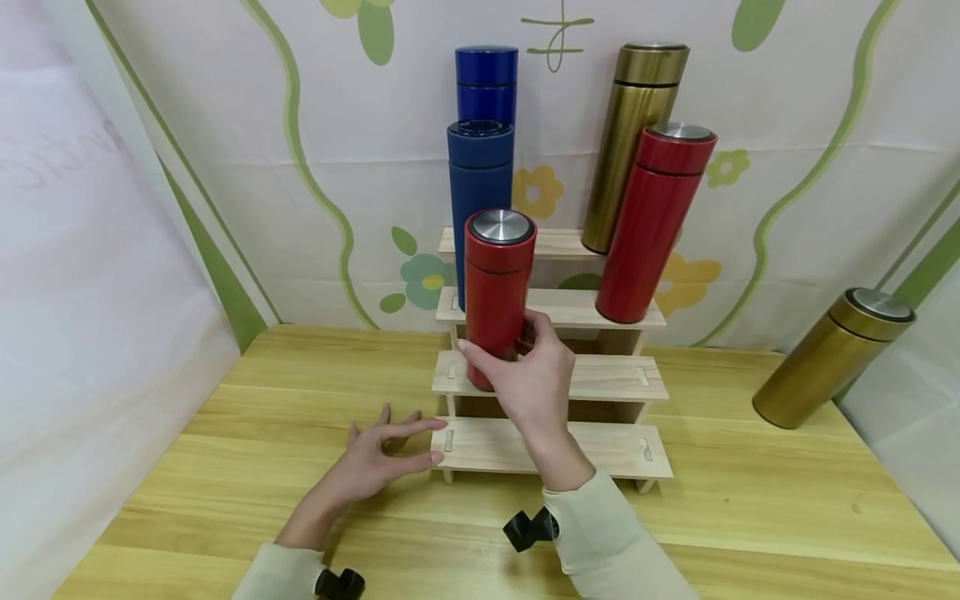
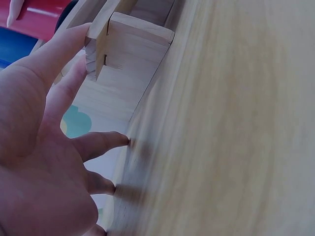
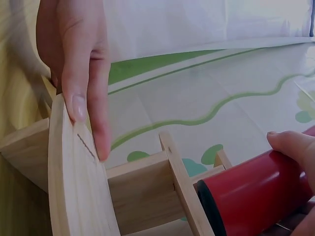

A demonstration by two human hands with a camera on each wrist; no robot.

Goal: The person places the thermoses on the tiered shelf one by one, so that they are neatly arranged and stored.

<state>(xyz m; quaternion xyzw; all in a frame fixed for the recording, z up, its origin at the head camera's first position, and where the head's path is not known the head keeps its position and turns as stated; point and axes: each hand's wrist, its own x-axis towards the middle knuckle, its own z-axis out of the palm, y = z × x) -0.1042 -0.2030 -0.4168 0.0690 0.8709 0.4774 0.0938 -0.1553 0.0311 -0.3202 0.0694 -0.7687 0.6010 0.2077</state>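
My right hand [image 1: 536, 383] grips the lower part of a red thermos bottle [image 1: 497, 287] with a silver lid top. Its base is at the left of the second step from the bottom of a wooden step rack [image 1: 487, 446]; whether it bears fully on the board cannot be told. At the left end of the lowest step, my left hand [image 1: 367, 467] touches the board with straight thumb and index fingertips. The other left fingers [image 2: 101, 145] are spread, with tips at the table. The right wrist view shows the bottle's dark base ring beside a board edge.
A dark blue bottle [image 1: 487, 79] and a gold bottle [image 1: 637, 142] stand on the top step. Below them stand a matte blue bottle [image 1: 476, 187] and another red bottle [image 1: 660, 221]. One gold bottle [image 1: 832, 358] is on the table [image 1: 225, 467] at right. Patterned cloth [image 1: 225, 208] hangs behind.
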